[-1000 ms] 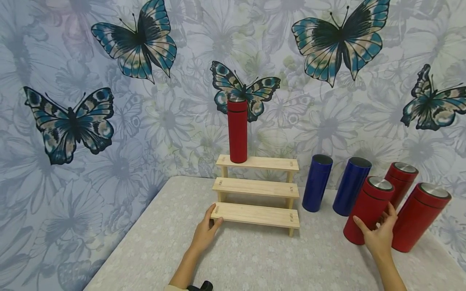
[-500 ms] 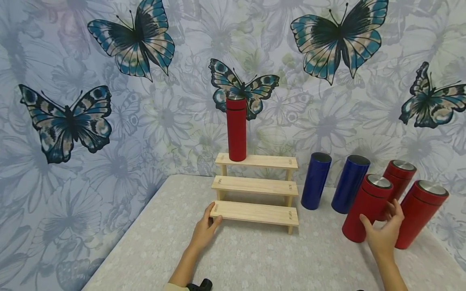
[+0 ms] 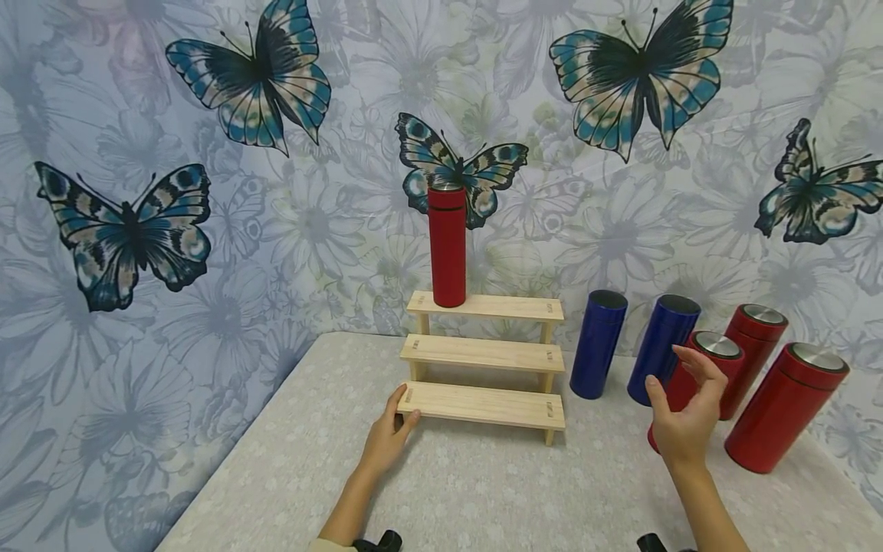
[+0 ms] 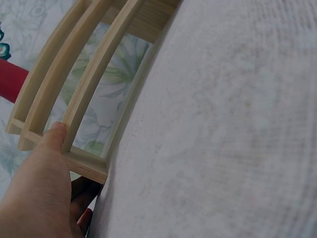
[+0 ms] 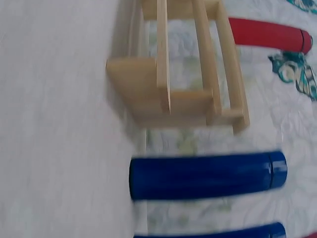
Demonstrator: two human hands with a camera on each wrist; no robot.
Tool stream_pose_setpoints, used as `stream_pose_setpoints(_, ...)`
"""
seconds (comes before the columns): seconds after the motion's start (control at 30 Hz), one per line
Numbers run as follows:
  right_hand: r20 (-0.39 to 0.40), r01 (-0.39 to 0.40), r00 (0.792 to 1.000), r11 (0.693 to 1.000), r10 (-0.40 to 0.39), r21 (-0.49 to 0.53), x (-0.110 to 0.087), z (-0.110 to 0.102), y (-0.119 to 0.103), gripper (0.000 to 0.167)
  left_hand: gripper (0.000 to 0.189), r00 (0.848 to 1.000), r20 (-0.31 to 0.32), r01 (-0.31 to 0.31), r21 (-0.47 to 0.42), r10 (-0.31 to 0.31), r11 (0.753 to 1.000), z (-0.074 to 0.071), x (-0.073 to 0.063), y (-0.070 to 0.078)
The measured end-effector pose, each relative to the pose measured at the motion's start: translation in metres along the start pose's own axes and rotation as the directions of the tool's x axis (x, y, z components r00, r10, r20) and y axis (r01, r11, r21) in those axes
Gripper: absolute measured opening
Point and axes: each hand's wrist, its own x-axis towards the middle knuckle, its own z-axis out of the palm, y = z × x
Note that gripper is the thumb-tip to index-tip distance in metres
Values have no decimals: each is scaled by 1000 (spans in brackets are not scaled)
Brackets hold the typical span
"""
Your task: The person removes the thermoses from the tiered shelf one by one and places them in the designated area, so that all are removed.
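left hand (image 3: 386,443) resting open against wooden rack (image 3: 485,354); right hand (image 3: 683,418) raised open, touching nothing, before near red flask (image 3: 710,360).

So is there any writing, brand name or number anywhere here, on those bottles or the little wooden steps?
None can be read in any view.
Red bottles: plain, no label in sight.
Blue bottles: plain, also in the blurred right wrist view.
Wooden step shelf: bare wood, no marks.
Butterfly wall cloth: pictures only, no words.
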Motion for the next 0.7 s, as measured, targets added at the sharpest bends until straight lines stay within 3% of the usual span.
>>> stream_pose_setpoints(0.23, 135, -9, 991, 1000, 6, 25, 6, 52, -30, 43, 66, 1000, -14, 5, -5, -5, 1000, -2, -1, -2)
stream_pose_setpoints(0.43, 273, -15, 962, 996, -10, 92, 20, 98, -42, 43, 66, 1000, -25, 9, 1, -9, 1000, -2, -3, -2)
stream_pose_setpoints(0.7, 369, -98, 929, 977, 21, 191, 51, 152, -57, 51, 65, 1000, -21, 15, 6, -15, 1000, 0, -2, 0)
